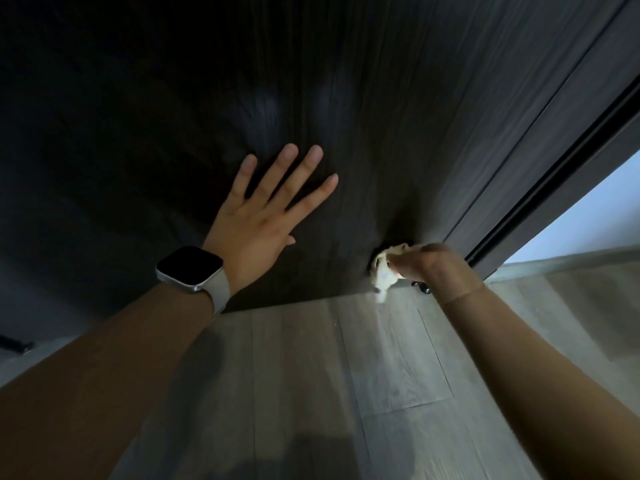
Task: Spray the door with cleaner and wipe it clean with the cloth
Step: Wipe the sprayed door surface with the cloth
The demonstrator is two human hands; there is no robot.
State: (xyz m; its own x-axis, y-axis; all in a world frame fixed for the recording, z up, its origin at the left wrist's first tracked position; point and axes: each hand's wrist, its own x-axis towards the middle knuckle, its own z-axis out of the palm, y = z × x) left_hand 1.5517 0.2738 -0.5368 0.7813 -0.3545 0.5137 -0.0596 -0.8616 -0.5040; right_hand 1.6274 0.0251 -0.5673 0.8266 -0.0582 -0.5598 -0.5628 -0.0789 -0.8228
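**Head view: cloth low on the door, left palm bracing**

Head view, left to right: the left hand [263,216], a watch [190,268] on its wrist, lies flat on the dark door [346,98] with fingers spread and straight, holding nothing. To its right and lower, the right hand [426,265] curls round a pale bunched cloth [381,271] and presses it to the door near its bottom edge, just above the wood floor [346,375]. The cloth lies at the right hand's fingertips, towards the door; the unwiped panel runs up and leftward from it, so the right hand is the one placed to wipe. A small dark fitting [424,288] beneath the right hand may be a doorstop; it is too dim to tell. No spray bottle or container shows.
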